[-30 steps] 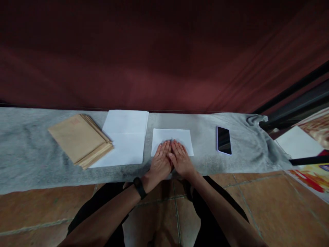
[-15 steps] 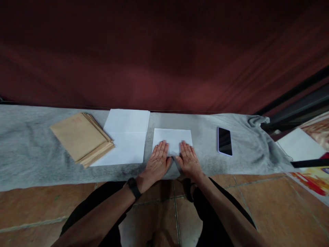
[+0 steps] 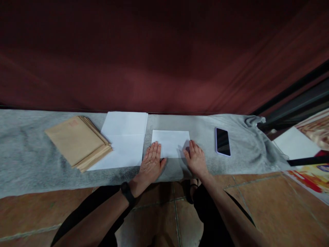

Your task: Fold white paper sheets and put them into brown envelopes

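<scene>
A white sheet of paper (image 3: pixel 171 140), looking folded into a small rectangle, lies flat in front of me. My left hand (image 3: pixel 151 161) rests on its lower left corner, fingers stretched out and thumb apart. At the lower right corner is my right hand (image 3: pixel 195 159), with its fingers extended over the paper's right edge and the thumb spread. Neither hand grips anything. To the left lies a stack of larger white sheets (image 3: pixel 125 145) with a crease across the middle. A pile of brown paper envelopes (image 3: pixel 77 140) partly covers that stack.
A grey cloth (image 3: pixel 246 147) covers the long narrow surface. A phone (image 3: pixel 222 141) with a pale purple case lies on the right. Behind rises a dark red curtain or panel (image 3: pixel 164 85). A colourful printed sheet (image 3: pixel 313 178) and dark bars stand at the far right. Tiled floor lies below.
My hands have moved apart, the left toward the paper's left edge and the right toward its right edge. The view has shifted slightly.
</scene>
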`<state>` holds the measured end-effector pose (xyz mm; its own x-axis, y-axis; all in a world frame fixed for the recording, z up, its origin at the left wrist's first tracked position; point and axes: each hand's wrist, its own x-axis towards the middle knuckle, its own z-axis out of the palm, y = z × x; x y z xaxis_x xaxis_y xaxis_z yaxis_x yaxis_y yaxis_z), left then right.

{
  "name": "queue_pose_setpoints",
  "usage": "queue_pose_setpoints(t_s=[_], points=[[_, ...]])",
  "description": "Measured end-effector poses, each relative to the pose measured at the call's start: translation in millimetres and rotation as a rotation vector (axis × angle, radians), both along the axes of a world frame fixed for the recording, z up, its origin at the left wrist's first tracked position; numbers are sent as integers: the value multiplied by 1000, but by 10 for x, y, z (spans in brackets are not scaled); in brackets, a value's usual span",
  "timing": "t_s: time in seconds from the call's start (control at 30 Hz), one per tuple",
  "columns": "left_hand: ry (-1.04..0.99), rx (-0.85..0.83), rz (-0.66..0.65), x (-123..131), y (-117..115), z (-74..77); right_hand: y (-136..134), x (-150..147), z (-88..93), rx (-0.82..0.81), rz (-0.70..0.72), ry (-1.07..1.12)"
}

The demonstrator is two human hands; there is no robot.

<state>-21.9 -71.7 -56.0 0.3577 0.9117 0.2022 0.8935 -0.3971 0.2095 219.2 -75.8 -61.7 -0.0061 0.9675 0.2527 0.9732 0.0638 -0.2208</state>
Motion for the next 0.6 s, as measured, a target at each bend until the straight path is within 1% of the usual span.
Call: queue_pose_setpoints(t_s=[0.1, 0.23, 0.33, 0.47, 0.53, 0.6], points=[[-10, 6, 10, 18, -3, -9, 135, 8, 86, -47, -92, 37], [-22, 14, 14, 26, -3, -13, 281, -6, 145, -100, -150, 53], [-36, 20, 12, 20, 0, -26, 344, -6, 163, -141, -191, 116], [-46, 16, 18, 18, -4, -43, 412, 29, 190, -197, -234, 331], [-62, 3, 17, 17, 6, -30, 464, 50, 231, -234, -205, 493], [-99, -29, 10, 11, 44, 14, 527, 66, 317, -208, -160, 683]])
